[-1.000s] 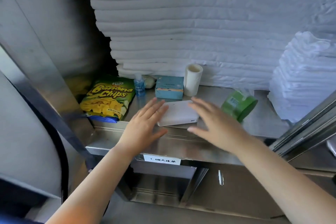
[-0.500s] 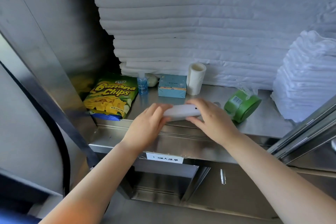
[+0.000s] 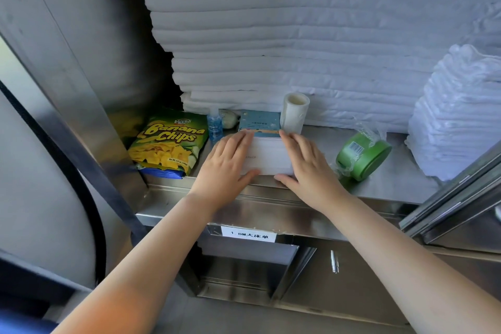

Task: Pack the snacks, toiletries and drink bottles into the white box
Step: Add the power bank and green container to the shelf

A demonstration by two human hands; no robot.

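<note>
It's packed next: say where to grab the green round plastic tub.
Probably best: grip the green round plastic tub across its curved wall from above, since it lies tipped on its side. Avoid pinching only the loose clear wrap.

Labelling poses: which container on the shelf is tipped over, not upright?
The green round tub in clear wrap, right of the white box: it lies tipped on its side. The small blue bottle and white roll stand upright.
</note>
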